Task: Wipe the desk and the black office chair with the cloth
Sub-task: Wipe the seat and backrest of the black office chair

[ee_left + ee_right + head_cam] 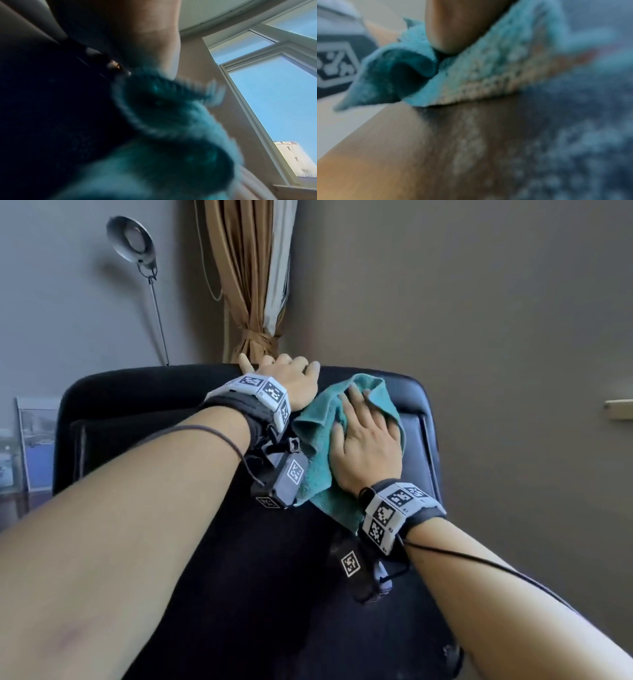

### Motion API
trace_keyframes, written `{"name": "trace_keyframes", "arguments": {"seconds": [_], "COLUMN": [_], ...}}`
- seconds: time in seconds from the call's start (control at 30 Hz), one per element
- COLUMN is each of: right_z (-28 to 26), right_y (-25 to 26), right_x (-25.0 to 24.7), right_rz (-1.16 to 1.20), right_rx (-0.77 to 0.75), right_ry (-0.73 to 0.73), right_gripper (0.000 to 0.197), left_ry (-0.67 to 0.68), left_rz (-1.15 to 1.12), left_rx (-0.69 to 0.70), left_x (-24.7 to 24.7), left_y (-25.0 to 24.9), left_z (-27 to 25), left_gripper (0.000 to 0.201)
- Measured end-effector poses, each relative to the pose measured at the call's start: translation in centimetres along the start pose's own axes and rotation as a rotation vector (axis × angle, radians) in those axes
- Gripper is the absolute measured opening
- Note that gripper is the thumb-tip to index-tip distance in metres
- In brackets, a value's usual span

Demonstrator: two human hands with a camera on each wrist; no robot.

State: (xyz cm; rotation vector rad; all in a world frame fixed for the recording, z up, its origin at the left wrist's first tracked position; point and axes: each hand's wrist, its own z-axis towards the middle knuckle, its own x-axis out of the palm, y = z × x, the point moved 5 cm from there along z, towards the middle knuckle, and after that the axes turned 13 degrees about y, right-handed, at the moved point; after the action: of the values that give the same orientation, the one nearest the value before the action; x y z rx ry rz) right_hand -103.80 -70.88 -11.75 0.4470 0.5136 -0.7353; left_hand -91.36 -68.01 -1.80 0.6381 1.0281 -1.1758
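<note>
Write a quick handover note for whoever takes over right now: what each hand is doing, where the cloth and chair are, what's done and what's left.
Left hand: grips the top edge of the black office chair, fingers curled over the backrest, steadying it.
Right hand: fingers flat, pressing the teal cloth against the front of the backrest, upper right.
Cloth: bunched under the right palm, partly hanging loose below the wrist.
Done: cannot tell how much of the chair has been wiped.
Left: the rest of the backrest, the seat; the desk is out of view, so check it.
</note>
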Motion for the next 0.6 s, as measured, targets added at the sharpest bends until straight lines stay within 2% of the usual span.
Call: {"name": "trace_keyframes", "arguments": {"seconds": [0.1, 0.17, 0.2, 0.23, 0.3, 0.37, 0.4, 0.47, 0.6], "right_z": [-0.3, -0.8, -1.1, -1.5, -2.6, -3.4, -3.1, -0.8, 6.4], "right_y": [-2.7, -1.4, -0.2, 1.2, 3.5, 3.6, 2.9, 0.7, -4.7], "right_x": [-0.3, 0.2, 0.6, 1.1, 2.2, 2.4, 2.0, 0.7, -3.0], "right_rz": [0.048, 0.066, 0.067, 0.046, -0.05, -0.117, -0.122, -0.109, -0.001], "right_rx": [0.348, 0.477, 0.459, 0.38, 0.12, -0.074, -0.117, -0.085, 0.242], "right_ry": [-0.046, -0.049, -0.034, -0.01, 0.039, 0.058, 0.065, 0.062, 0.117], "right_gripper": [0.061, 0.069, 0.073, 0.075, 0.073, 0.068, 0.067, 0.065, 0.059], "left_ry": [0.014, 0.043, 0.046, 0.042, 0.026, 0.016, 0.015, 0.019, 0.04], "left_rz": [0.014, 0.034, 0.04, 0.042, 0.053, 0.063, 0.074, 0.103, 0.098], "left_rx": [-0.047, -0.089, -0.102, -0.112, -0.105, -0.08, -0.072, -0.058, -0.061], "left_x": [-0.3, -0.8, -0.9, -1.0, -1.3, -1.6, -1.7, -2.0, -1.5], "left_y": [-1.0, -1.4, -1.4, -1.2, -0.7, -0.7, -0.8, -1.3, -0.9], "left_z": [0.1, -0.3, -0.5, -0.7, -1.2, -2.0, -2.3, -2.6, -1.7], "left_gripper": [0.056, 0.054, 0.052, 0.05, 0.043, 0.04, 0.039, 0.04, 0.043]}}
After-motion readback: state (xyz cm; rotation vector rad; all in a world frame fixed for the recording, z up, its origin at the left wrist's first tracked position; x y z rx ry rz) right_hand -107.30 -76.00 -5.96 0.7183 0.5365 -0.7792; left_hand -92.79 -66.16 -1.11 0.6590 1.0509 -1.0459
